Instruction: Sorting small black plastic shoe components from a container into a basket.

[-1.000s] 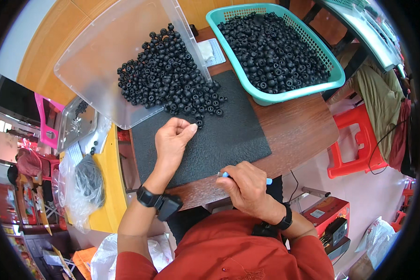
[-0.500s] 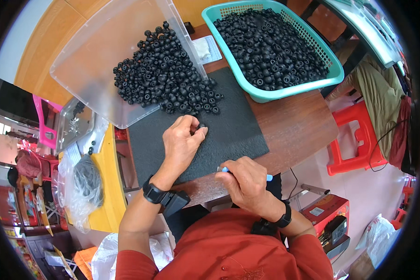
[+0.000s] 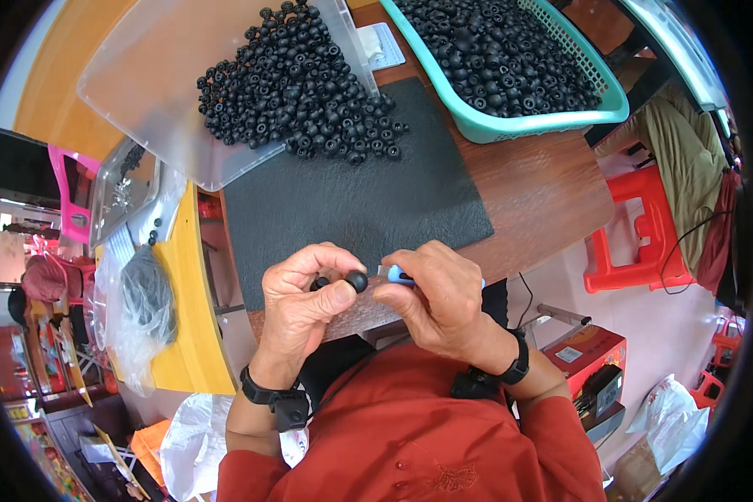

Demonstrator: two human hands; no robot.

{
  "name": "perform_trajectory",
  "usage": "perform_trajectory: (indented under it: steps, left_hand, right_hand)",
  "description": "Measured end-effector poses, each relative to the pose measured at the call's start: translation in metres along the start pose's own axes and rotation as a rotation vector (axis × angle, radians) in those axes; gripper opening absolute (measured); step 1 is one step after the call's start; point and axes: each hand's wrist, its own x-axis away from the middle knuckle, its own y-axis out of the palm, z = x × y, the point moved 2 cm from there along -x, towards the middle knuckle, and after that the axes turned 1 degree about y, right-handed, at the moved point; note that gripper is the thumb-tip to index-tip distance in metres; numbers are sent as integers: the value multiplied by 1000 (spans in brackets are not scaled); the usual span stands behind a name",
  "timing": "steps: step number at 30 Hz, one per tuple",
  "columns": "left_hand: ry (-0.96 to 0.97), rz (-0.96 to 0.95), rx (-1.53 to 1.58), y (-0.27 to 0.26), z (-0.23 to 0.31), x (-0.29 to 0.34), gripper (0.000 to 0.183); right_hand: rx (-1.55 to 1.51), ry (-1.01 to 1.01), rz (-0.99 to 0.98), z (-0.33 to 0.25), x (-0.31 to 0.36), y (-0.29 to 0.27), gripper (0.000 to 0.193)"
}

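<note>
My left hand (image 3: 299, 303) pinches a small round black rubber-like part (image 3: 357, 281) between thumb and fingertips, above the near edge of the table. Another dark bit (image 3: 319, 284) shows within the curled fingers. Close on the right, my right hand (image 3: 445, 305) is closed round a blue-handled craft knife (image 3: 400, 275). Its short pale blade points at the part, with a small gap between them. Beyond the hands lies a dark mat (image 3: 351, 201). A heap of the same black parts (image 3: 293, 92) spills onto it from a tilted clear plastic bin (image 3: 151, 100).
A turquoise basket (image 3: 510, 127) full of black parts stands at the far right of the brown table (image 3: 544, 192). Red stools (image 3: 636, 234) are on the right. On the left, a yellow table (image 3: 197, 335) carries a plastic bag (image 3: 146, 309) and a clear tray (image 3: 125, 197).
My left hand has come back from the heap's near edge toward me, bringing a black part up beside the knife. My right hand has risen slightly in view. The view has shifted toward me.
</note>
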Motion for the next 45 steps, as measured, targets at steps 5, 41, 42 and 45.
perform_trajectory:
  steps: [5, 41, 42, 45]
  left_hand:
    - [-12, 12, -7, 4, -2, 7, 29]
    - [34, 97, 27, 10, -12, 16, 27]
    - [96, 90, -52, 7, -14, 15, 27]
    - [153, 91, -141, 3, -16, 14, 26]
  right_hand:
    - [12, -42, -22, -6, 1, 3, 27]
    - [15, -15, -35, 4, 12, 6, 26]
    - [20, -9, -41, 3, 10, 5, 27]
    - [15, 0, -55, 0, 6, 4, 29]
